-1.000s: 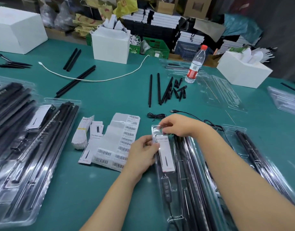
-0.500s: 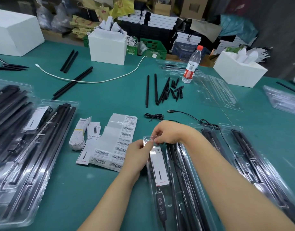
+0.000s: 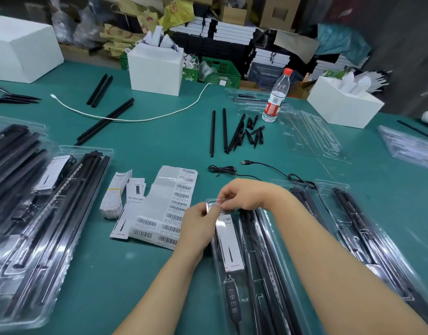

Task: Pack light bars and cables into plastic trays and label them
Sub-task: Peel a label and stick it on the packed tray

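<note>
The clear plastic tray (image 3: 234, 274) lies on the green table (image 3: 135, 286) in front of the person, with black light bars (image 3: 261, 250), a white card (image 3: 228, 245) and a cable controller (image 3: 233, 302) inside. The right hand (image 3: 244, 195) pinches the tray's top edge with curled fingers; the left hand (image 3: 198, 228) grips the same corner (thumb on the rim). Just left lies a barcode label sheet (image 3: 174, 209); filled trays (image 3: 51, 226) sit further left.

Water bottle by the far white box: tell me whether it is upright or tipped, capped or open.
Upright and capped: the water bottle stands on the table, red cap on top.
</note>
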`<state>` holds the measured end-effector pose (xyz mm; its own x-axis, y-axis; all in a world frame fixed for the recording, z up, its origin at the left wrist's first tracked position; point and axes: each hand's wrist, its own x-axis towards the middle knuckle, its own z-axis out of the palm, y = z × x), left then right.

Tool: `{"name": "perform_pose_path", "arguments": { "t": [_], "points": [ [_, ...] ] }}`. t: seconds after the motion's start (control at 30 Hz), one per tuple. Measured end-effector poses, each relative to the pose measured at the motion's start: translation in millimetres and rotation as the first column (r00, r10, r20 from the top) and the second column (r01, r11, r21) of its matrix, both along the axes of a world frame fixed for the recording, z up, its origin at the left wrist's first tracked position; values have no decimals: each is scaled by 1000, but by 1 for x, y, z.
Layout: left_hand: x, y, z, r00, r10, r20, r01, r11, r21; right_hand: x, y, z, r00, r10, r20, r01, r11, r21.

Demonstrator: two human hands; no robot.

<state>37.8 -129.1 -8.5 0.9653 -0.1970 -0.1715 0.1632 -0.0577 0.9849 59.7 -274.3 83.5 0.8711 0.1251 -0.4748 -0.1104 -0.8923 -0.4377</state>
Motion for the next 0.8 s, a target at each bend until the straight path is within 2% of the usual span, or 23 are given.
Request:
{"name": "perform_pose_path", "arguments": {
  "t": [0.3, 0.47, 0.8],
  "points": [
    [-3, 0, 4, 1000, 12, 2, -12, 998, -58, 1, 5, 3, 994, -105, 11, 104, 993, 48],
    [-2, -2, 4, 993, 108, -41, -110, 992, -65, 1, 9, 4, 994, -107, 16, 107, 994, 21],
    [-3, -2, -2, 994, 102, -25, -104, 991, -79, -1, 16, 6, 996, -86, 13, 87, 995, -40]
  ]
}}
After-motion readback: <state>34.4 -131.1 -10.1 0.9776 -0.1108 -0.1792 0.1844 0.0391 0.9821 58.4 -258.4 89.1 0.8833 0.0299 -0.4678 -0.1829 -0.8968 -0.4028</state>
